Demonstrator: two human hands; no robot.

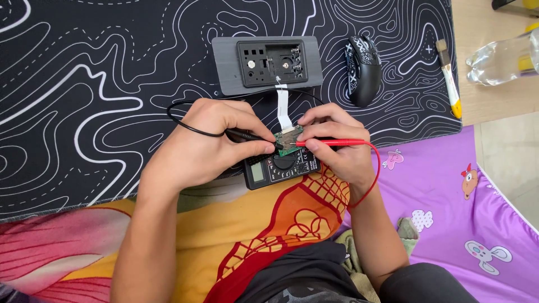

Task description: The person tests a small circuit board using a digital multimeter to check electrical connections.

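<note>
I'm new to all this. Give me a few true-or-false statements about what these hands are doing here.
1. The left hand holds a black probe. True.
2. The right hand holds a blue probe. False: its red probe is red.
3. Both probe tips meet at a small green circuit board. True.
4. The computer mouse lies on the purple cloth. False: it sits on the black patterned mat.
5. A multimeter lies under the hands. True.

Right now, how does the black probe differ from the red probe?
The black probe is dark, held in the left hand, its black wire looping left. The red probe is bright, held in the right hand, its red wire curving down right. Both tips meet the small green circuit board.
</note>
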